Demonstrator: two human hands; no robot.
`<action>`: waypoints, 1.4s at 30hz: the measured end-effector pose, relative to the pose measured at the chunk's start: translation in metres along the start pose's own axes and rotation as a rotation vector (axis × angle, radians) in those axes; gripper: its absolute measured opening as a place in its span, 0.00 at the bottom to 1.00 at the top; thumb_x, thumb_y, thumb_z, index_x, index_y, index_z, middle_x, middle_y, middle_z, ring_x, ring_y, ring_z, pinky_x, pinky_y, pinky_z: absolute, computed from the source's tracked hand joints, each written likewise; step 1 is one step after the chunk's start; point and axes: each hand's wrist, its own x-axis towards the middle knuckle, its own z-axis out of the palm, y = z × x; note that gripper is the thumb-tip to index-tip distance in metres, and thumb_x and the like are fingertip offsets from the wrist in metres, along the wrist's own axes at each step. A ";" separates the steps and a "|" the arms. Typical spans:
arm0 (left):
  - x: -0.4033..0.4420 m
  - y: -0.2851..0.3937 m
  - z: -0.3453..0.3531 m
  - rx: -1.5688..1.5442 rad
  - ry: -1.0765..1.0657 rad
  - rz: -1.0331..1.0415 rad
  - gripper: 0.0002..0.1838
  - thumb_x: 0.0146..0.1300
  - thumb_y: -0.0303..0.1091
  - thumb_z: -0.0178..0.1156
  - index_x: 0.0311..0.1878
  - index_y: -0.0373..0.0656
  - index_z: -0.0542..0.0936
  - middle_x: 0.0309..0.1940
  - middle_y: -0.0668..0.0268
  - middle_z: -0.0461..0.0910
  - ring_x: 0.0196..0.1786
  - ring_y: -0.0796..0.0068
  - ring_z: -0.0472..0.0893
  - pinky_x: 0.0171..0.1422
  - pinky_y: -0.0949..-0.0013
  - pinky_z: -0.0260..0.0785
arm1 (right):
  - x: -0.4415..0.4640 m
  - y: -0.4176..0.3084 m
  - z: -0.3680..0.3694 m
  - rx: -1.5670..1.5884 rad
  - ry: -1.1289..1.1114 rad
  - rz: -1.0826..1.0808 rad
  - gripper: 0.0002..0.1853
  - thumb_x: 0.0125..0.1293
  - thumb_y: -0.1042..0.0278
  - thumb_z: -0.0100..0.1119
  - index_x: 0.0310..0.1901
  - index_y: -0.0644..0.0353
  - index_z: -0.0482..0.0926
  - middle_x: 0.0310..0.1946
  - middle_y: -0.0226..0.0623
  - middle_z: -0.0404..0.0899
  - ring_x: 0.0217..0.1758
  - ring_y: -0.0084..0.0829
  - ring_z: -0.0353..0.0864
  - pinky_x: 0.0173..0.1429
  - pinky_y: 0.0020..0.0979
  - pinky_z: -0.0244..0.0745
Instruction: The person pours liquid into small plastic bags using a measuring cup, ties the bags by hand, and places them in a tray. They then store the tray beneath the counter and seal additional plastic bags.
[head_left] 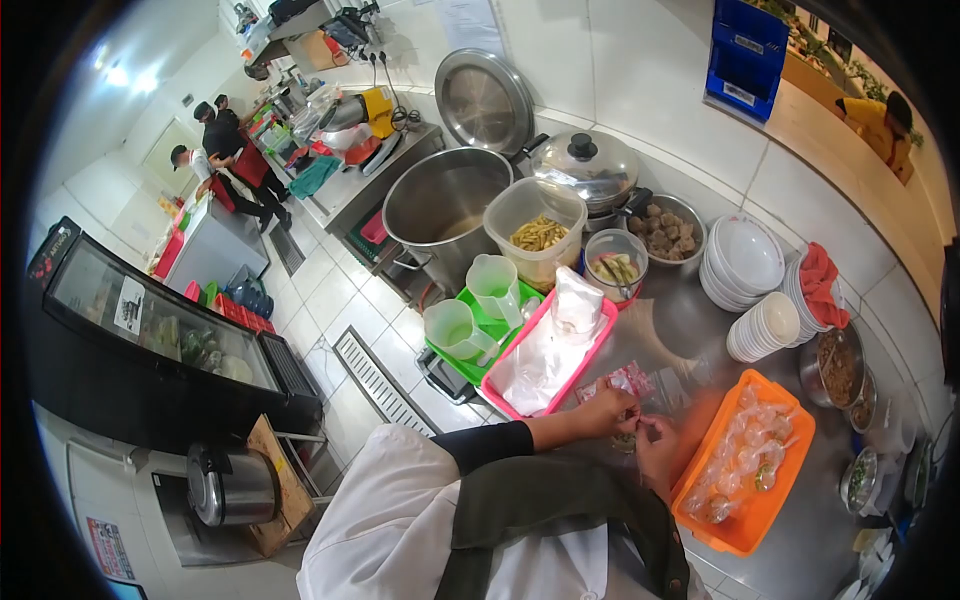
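Both of my hands meet over the steel counter in front of my apron. My left hand (608,411) has its fingers pinched together, and my right hand (657,450) is closed beside it, fingertips nearly touching. What they hold is too small to make out; a small clear bag seems to hang below them. Just beyond lies a red-and-white packet (630,379). To the left, a pink tray (495,384) holds white plastic bags (540,365). On the right, an orange basket (777,487) contains several knotted clear bags with food inside.
Behind stand a large steel pot (400,205), a tub of yellow strips (540,238), a lidded pot (583,165) and a bowl of meatballs (665,232). Measuring jugs (460,332) sit left. Stacked bowls (745,255) and steel bowls (832,370) line the right. People (235,150) stand far back.
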 end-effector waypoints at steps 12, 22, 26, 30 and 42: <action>0.006 0.002 0.003 0.194 0.030 0.108 0.06 0.51 0.37 0.63 0.30 0.48 0.78 0.25 0.66 0.78 0.34 0.64 0.79 0.50 0.52 0.52 | 0.000 -0.009 0.005 -0.193 0.066 -0.154 0.08 0.47 0.71 0.66 0.31 0.59 0.81 0.33 0.32 0.82 0.43 0.40 0.73 0.51 0.37 0.65; 0.023 0.033 -0.026 0.390 -0.436 0.014 0.11 0.58 0.43 0.58 0.32 0.47 0.83 0.31 0.57 0.81 0.38 0.54 0.81 0.50 0.42 0.56 | -0.010 0.003 0.010 -0.268 0.086 -0.200 0.06 0.51 0.72 0.63 0.32 0.59 0.82 0.34 0.34 0.82 0.43 0.40 0.73 0.50 0.37 0.66; 0.026 0.016 -0.012 0.497 -0.550 0.139 0.13 0.63 0.43 0.54 0.32 0.47 0.82 0.30 0.58 0.82 0.39 0.54 0.81 0.52 0.42 0.55 | -0.008 0.000 0.007 -0.278 0.084 -0.202 0.07 0.50 0.69 0.63 0.33 0.57 0.83 0.35 0.28 0.83 0.44 0.37 0.72 0.51 0.38 0.60; 0.024 0.021 -0.016 0.317 -0.477 0.027 0.13 0.64 0.42 0.52 0.33 0.48 0.82 0.29 0.58 0.82 0.39 0.55 0.81 0.51 0.42 0.55 | -0.012 0.026 0.011 -0.247 0.101 -0.303 0.07 0.51 0.71 0.63 0.34 0.58 0.83 0.37 0.31 0.83 0.46 0.38 0.73 0.52 0.39 0.62; 0.028 0.045 -0.021 0.433 -0.473 -0.064 0.17 0.65 0.44 0.48 0.32 0.46 0.82 0.30 0.58 0.82 0.38 0.56 0.81 0.52 0.40 0.54 | -0.008 0.015 0.011 -0.175 0.072 -0.315 0.10 0.49 0.72 0.64 0.36 0.60 0.83 0.39 0.36 0.84 0.47 0.37 0.76 0.57 0.40 0.63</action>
